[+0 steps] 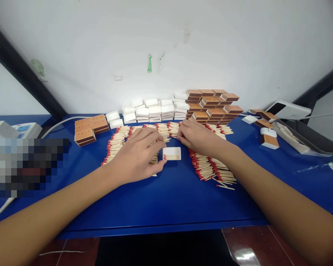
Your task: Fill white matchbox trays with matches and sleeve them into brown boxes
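My left hand (138, 155) lies curled over a bunch of red-tipped matches (115, 146) on the blue table (166, 199), its fingertips next to a small white open matchbox tray (172, 153) with a few matches in it. My right hand (197, 137) rests on the matches at the back, fingers bent down into the pile; what they pinch is hidden. More matches (211, 168) are spread in a band to the right of the tray.
White inner trays (155, 110) and brown matchbox sleeves (213, 105) are stacked against the wall. More brown boxes (90, 127) lie at the left, loose boxes (269, 138) at the right. A power strip (13, 130) and cable sit far left.
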Demonstrator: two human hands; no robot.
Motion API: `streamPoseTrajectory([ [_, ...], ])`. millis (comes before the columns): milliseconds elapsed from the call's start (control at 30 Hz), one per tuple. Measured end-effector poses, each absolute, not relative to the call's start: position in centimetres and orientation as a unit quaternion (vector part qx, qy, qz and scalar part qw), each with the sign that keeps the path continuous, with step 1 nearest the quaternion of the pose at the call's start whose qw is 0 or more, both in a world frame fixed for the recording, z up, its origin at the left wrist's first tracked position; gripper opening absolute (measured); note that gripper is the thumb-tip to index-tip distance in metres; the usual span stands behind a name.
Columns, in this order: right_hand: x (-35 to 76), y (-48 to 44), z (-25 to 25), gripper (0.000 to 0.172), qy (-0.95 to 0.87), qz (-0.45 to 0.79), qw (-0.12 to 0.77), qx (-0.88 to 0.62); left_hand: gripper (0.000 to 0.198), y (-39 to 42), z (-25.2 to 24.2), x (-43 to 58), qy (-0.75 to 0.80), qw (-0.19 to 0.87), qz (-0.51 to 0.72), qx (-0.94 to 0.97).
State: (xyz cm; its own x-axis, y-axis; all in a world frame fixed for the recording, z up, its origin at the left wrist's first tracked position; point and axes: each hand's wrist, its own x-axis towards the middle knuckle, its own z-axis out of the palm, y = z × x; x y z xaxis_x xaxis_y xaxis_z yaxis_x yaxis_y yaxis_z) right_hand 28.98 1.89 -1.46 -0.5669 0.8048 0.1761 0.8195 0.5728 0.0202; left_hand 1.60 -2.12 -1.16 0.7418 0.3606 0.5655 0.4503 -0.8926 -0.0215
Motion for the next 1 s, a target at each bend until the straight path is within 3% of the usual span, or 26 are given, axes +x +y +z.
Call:
streamPoseTrajectory([
  [133, 28.9, 1.5, -0.5, 0.030, -0.886, -0.048, 0.096, -0.451, 0.017, -2.1, -1.2, 1.5, -0.232, 0.074, -0.273, -0.931],
  [233, 28.9, 1.0, 0.4, 0.031, -0.870, -0.033, 0.161, -0.465, 0.019, -2.1, -1.3, 1.5, -0.242, 0.078, -0.275, -0.927],
  [333, 28.6, 0.1, 1.4, 0.029, -0.864, 0.042, 0.206, -0.459, 0.021, -2.0, -1.5, 1.5, -0.260, 0.081, -0.287, -0.918],
  [433, 28.0, -0.9, 2.2, 0.028, -0.866, 0.165, 0.190, -0.431, 0.022, -1.8, -1.6, 1.5, -0.278, 0.079, -0.305, -0.908],
  [533, 27.5, -1.6, 2.2, 0.030, -0.872, 0.211, 0.171, -0.408, 0.023, -1.6, -1.5, 1.5, -0.283, 0.084, -0.318, -0.901],
  [1000, 26.2, -2.2, 0.8, 0.022, -0.915, 0.043, 0.182, -0.358, 0.026, -1.5, -1.6, 1.5, -0.293, 0.065, -0.299, -0.906],
])
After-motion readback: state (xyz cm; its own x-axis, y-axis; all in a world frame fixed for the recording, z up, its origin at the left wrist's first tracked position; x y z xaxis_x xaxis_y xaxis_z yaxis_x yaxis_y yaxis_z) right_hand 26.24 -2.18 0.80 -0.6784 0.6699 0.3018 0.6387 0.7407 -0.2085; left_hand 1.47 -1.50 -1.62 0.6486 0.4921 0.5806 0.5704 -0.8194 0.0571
